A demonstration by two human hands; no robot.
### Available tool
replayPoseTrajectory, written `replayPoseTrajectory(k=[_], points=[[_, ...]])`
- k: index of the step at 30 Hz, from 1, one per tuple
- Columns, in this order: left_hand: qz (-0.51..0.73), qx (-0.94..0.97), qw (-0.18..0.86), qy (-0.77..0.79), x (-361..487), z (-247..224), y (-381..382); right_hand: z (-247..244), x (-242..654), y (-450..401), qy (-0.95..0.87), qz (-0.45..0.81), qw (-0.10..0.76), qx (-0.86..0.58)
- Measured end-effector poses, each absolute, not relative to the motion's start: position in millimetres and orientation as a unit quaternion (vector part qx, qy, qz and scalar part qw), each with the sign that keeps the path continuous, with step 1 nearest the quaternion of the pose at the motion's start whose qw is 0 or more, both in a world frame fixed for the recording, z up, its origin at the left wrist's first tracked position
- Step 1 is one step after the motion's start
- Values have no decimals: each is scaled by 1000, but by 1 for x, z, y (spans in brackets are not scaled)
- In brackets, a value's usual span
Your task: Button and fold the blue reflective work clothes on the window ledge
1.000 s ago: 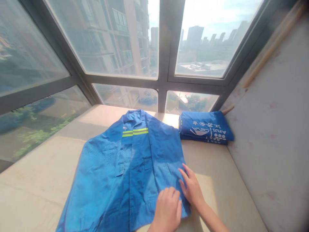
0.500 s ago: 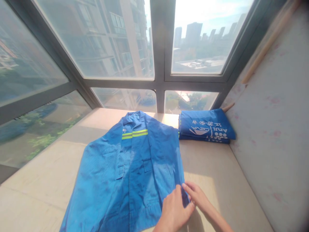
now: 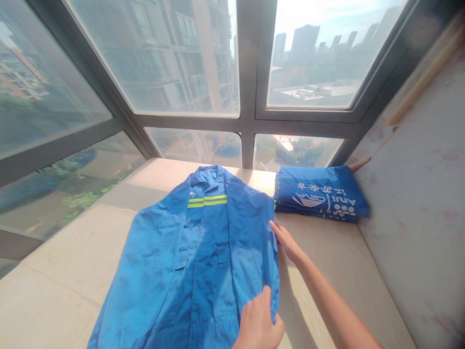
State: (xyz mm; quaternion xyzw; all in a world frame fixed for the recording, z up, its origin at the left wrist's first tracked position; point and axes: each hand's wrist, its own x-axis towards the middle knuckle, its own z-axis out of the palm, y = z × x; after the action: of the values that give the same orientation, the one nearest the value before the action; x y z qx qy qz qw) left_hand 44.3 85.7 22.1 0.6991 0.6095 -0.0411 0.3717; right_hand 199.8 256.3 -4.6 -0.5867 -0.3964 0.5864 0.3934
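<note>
Blue jacket (image 3: 210,252) w/ yellow-green stripes lying front-up on pale bench (image 3: 72,252), folded blue stack w/ white lettering (image 3: 319,191) near its upper R side, L hand (image 3: 258,317) half-curled on lower R edge, R hand (image 3: 285,240) pinching edge higher up, fingers nearly closed

L hand (image 3: 258,320) low, fingers bent, thumb out to R. R hand (image 3: 286,241) higher, fingers pointing up-L, forearm slanting down-R.

Lies open left of the jacket (image 3: 209,223); right of it, meets the right forearm (image 3: 329,292) and, farther back, the folded stack (image 3: 319,189).
</note>
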Motion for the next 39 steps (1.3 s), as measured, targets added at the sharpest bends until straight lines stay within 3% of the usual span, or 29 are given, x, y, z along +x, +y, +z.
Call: replayPoseTrajectory(k=[4,11,16,20,26,33,39], points=[[-42,697,407,589,38,18,78,-4,189,319,-401,503,465,-608],[64,630,486,603,10,42,79,8,182,346,-444,443,447,-637],[187,520,593,586,-41,47,67,53,128,371,-542,358,409,-641],[287,379,660,582,-93,26,51,66,50,378,-700,285,317,-573],[212,234,585,747,-126,4,41,44,1,366,-752,258,280,-538],[112,372,500,774,-122,11,49,28,21,365,-776,199,211,-560],[-12,484,361,797,-120,35,46,21,0,370,-782,172,101,-591]])
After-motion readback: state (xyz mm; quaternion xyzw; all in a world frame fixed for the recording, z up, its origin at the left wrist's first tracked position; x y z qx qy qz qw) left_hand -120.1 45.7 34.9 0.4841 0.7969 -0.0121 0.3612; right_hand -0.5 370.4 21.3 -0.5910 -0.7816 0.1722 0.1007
